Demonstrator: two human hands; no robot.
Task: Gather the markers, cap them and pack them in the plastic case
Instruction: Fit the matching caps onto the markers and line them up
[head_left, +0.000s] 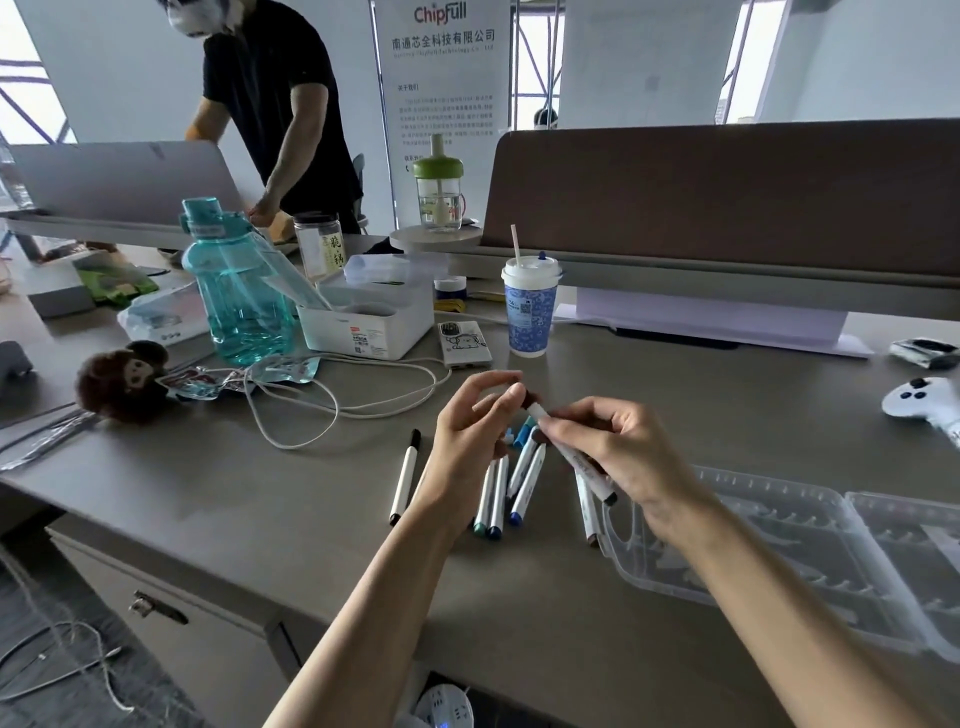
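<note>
My right hand (618, 452) grips a white marker (582, 462) slanted over the desk. At the marker's upper tip, my left hand (475, 441) pinches a dark brown cap (531, 399). Below the hands several white markers (498, 493) with blue and green ends lie in a loose bunch. One black-capped marker (405, 475) lies apart to the left. Another marker (588, 512) lies beside the clear plastic case (779, 551), which sits open at the right with nothing visible in its slots.
A white cable (332, 410) loops left of the hands. Behind stand a paper cup with a straw (530, 312), a power bank (464, 343), a white box (369, 317) and a teal bottle (239, 291). A white game controller (924, 402) lies far right. A person stands behind the desk.
</note>
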